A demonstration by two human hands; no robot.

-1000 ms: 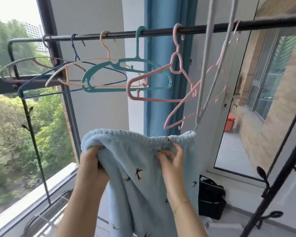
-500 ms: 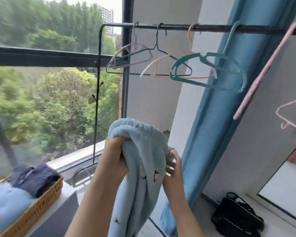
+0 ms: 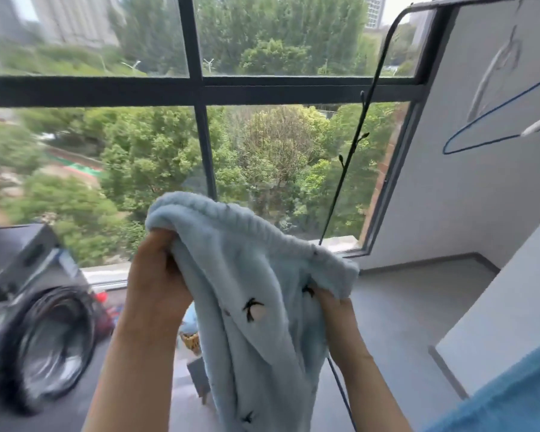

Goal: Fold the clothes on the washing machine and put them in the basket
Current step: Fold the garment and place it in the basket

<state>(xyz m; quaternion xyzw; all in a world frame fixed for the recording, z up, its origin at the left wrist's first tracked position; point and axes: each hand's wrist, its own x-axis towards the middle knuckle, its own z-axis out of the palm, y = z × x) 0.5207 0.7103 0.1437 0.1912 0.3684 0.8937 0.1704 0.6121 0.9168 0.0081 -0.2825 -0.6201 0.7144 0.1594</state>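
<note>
1 pale blue fleece garment (image 3: 256, 307) hangs in the air before the window (image 3: 200, 88), its waistband gripped by 2 hands, left hand (image 3: 159, 282) and right hand (image 3: 334, 310), beside 1 washing machine (image 3: 35, 322).

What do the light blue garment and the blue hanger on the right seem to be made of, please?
The garment looks like soft fleece or terry: a fuzzy, matte pile with a ribbed, gathered waistband and small dark bird motifs. The hanger looks like thin wire with a blue coating, judging by its slender outline; blur leaves the finish unclear.
</note>
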